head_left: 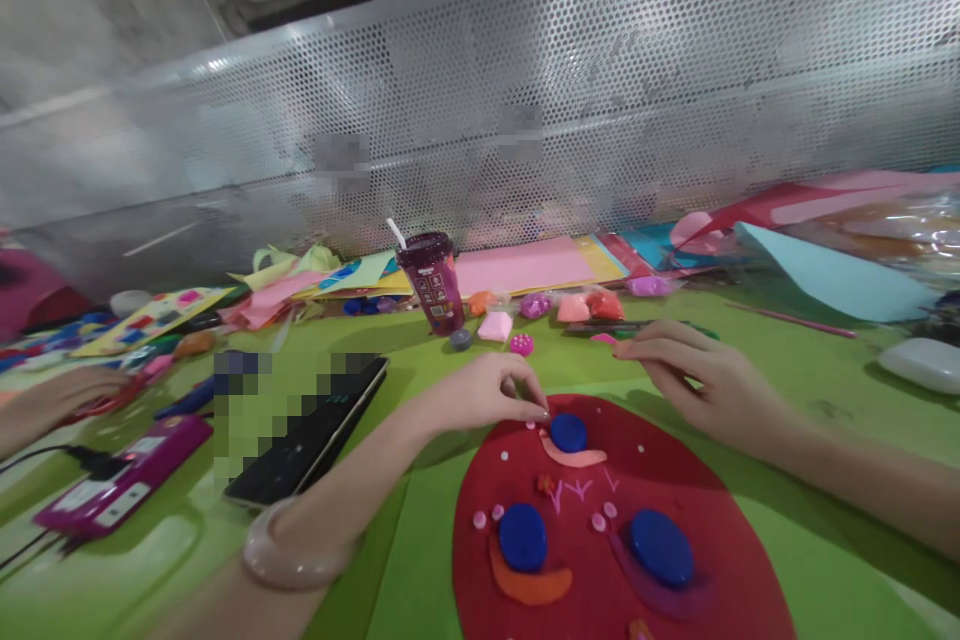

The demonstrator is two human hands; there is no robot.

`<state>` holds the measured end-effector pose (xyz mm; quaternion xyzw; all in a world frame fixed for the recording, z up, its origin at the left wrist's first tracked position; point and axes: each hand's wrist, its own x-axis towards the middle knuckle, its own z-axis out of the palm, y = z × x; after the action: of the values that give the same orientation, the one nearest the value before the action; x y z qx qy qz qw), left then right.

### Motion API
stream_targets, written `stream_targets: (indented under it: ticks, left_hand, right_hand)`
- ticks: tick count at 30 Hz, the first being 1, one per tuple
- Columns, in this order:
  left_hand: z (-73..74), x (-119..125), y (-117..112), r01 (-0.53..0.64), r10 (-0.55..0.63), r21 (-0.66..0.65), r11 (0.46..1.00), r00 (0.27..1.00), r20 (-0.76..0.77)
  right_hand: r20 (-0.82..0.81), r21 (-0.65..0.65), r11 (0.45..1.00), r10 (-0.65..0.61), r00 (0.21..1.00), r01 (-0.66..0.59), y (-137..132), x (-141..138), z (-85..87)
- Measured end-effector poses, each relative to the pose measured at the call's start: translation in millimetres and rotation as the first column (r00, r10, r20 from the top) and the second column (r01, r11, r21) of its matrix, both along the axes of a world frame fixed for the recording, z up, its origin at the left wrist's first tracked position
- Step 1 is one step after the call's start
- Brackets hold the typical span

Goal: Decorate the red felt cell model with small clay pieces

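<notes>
A large red clay oval (697, 520) lies on a green sheet in front of me, with blue clay discs (568, 432), curved clay strips (532, 588) and small pink balls (480, 520) stuck on it. My left hand (502, 390) is at its upper edge, fingertips pinched together beside the top blue disc. Anything between those fingertips is too small to make out. To the right, my right hand (694, 375) hovers over the far edge, fingers stretched out and apart. Its fingertips are near a small bright pink piece (604, 338) on the table.
A purple cup (433, 282) with a straw stands behind the clay packets (495, 324). A black phone (315, 435) and purple power strip (127, 480) lie left. Another person's hand (67, 395) is at far left. Coloured paper (525, 267) lines the perforated metal panel (480, 100).
</notes>
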<state>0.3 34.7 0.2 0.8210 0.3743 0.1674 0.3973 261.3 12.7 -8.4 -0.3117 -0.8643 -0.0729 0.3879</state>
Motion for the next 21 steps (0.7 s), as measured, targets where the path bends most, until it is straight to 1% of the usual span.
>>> stream_targets:
  ticks: [2,4,8,10,11,14,16,18,21]
  left_hand:
    - [0.2,-0.5,0.1,-0.007,0.008,0.02,1.0,1.0,-0.007]
    - [0.3,-1.3,0.8,-0.015,0.016,0.034,0.999,1.0,-0.018]
    - [0.1,-1.4,2.1,-0.012,0.012,0.016,1.0,1.0,-0.018]
    - [0.6,1.2,-0.1,-0.051,0.051,0.01,0.999,0.999,-0.002]
    - [1.3,3.3,-2.5,-0.089,0.089,0.025,0.996,0.996,0.012]
    - [5.6,11.8,-14.1,-0.201,0.189,0.128,0.971,0.977,0.094]
    - [9.3,17.6,-23.1,-0.232,0.203,0.185,0.955,0.966,0.162]
    - [12.0,22.0,-30.4,-0.254,0.204,0.229,0.94,0.954,0.222]
    - [13.5,25.2,-36.1,-0.284,0.205,0.305,0.909,0.942,0.266]
  right_hand:
    - [0.001,0.016,1.0,-0.016,1.0,0.016,-1.1,-0.5,1.5]
    - [0.008,0.003,0.999,-0.035,0.999,0.035,-2.0,-0.9,2.4]
    - [0.0,-0.027,0.999,-0.045,0.999,0.045,-2.0,-1.1,1.7]
    - [0.0,-0.042,0.998,-0.04,0.999,0.04,-1.5,-0.7,0.8]
    - [0.001,-0.046,0.998,-0.034,0.999,0.034,-1.3,-0.5,0.5]
    - [0.013,-0.069,0.997,-0.03,0.999,0.031,-1.4,0.7,0.5]
    - [0.013,-0.079,0.996,-0.034,0.999,0.035,-2.2,1.1,1.2]
    - [0.002,-0.06,0.998,-0.036,0.999,0.036,-3.3,1.0,2.1]
    - [0.024,0.036,0.999,-0.009,1.0,0.008,-4.9,0.1,2.6]
